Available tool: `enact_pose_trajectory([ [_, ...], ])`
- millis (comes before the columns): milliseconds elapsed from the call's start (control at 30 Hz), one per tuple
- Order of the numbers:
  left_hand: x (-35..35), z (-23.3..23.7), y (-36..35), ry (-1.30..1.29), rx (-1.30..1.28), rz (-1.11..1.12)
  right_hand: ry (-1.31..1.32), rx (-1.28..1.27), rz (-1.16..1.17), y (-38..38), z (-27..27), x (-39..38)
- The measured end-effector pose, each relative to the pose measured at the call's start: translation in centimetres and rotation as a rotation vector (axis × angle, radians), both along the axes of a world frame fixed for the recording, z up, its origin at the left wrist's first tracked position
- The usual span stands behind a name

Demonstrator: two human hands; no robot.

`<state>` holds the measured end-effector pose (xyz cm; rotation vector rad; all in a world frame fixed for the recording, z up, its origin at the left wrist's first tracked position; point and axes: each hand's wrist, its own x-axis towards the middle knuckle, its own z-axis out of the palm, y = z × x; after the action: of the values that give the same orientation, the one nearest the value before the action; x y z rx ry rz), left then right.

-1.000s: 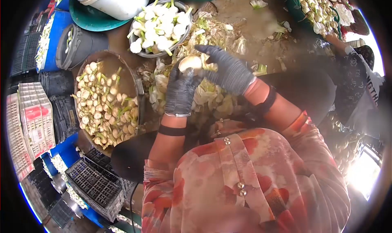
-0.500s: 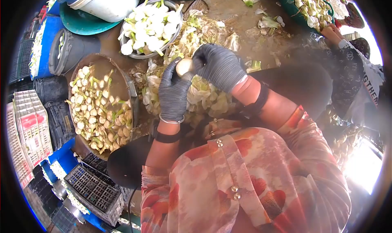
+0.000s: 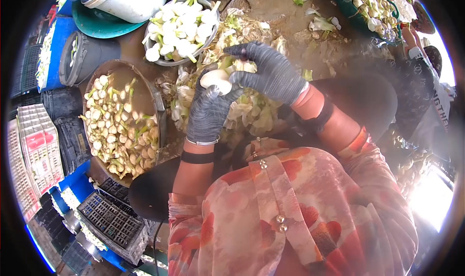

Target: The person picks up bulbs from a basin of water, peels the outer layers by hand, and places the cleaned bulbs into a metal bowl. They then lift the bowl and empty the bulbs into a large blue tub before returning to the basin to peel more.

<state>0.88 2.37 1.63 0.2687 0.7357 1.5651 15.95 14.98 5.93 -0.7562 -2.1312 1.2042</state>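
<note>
Closest in, below the patterned blouse (image 3: 290, 213), the gloved left hand (image 3: 208, 112) has its grip closed around a white bulb (image 3: 216, 80), held up from beneath. The gloved right hand (image 3: 271, 75) meets the bulb from the right side, its thumb against it and its fingers arched and spread above (whether that grip truly pinches I cannot tell). The bulb sits between both hands, above a heap of pale peelings (image 3: 252, 114). To the left lies a brown basin (image 3: 157, 99) of unpeeled bulbs in water. Farther off stands a metal bowl (image 3: 167, 62) heaped with peeled bulbs (image 3: 181, 26), and beyond it a white bucket (image 3: 131, 0).
</note>
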Motion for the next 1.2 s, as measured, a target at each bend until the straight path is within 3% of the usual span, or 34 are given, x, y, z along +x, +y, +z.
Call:
enact_pose_trajectory([
  [100,0.4,0.4,-0.1,0.089,-0.002,0.017,0.122,-0.598,-0.019,-1.8,-2.4,-0.6],
  [200,0.1,0.0,-0.5,0.097,-0.001,0.012,0.005,-0.591,-0.153,-0.1,-3.3,-0.1],
  [267,-0.6,-0.2,-0.5,0.041,0.020,-0.021,-0.047,-0.399,-0.345,2.1,-4.9,0.7],
  [333,-0.7,-0.7,-0.5,0.014,-0.015,-0.043,-0.223,-0.128,-0.337,2.5,-3.2,1.4],
  [400,-0.6,-1.6,-0.7,-0.018,-0.057,-0.041,-0.207,0.408,-0.215,1.8,-1.0,1.3],
  [467,-0.1,-0.8,-0.5,-0.033,-0.083,-0.028,-0.186,0.546,-0.005,0.7,-0.1,1.0],
  [533,0.2,-0.4,-0.6,0.003,-0.106,-0.069,-0.268,0.553,0.114,-0.3,-1.0,0.8],
  [700,0.0,-0.7,-0.5,0.143,-0.158,-0.168,-0.320,0.455,0.153,-0.4,-0.5,1.0],
  [800,-0.1,-0.6,-0.9,0.317,-0.134,-0.230,-0.475,0.134,0.112,-0.6,0.3,0.8],
  [967,0.6,1.3,-0.2,0.660,-0.096,-0.257,-0.300,-0.406,0.005,0.0,-1.7,1.2],
  [1033,0.1,0.7,0.0,0.881,-0.023,-0.232,-0.313,-0.440,0.095,-0.2,-1.0,1.4],
  [1133,0.3,1.0,0.5,0.754,-0.017,-0.189,-0.281,-0.360,0.203,-0.5,-0.5,2.1],
  [1167,-0.3,2.4,0.3,0.743,-0.219,-0.312,-0.292,-0.217,0.161,-0.9,-0.4,2.2],
  [1200,-0.8,0.9,0.1,0.973,-0.069,-0.286,-0.301,-0.055,0.112,-1.2,-0.4,2.1],
])
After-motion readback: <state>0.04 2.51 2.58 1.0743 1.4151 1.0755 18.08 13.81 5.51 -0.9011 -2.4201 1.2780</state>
